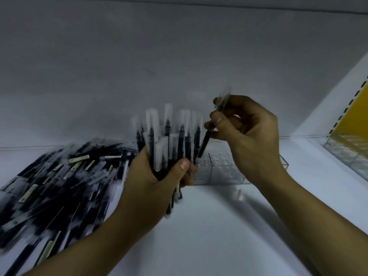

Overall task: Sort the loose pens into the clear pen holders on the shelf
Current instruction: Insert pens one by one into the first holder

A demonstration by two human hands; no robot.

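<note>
My left hand (155,188) grips an upright bundle of pens (171,140), black barrels with frosted clear caps pointing up. My right hand (247,132) pinches a single pen (207,140) between thumb and fingers, cap up. Its lower end hangs just above the left end of a clear pen holder (225,170) with round holes, which sits on the white shelf behind my hands. A big heap of loose pens (59,180) lies on the shelf to the left.
A second clear holder (346,150) stands at the far right against a yellow panel (356,116). The shelf's white back wall (179,66) rises behind. The white shelf surface (219,226) runs between my forearms.
</note>
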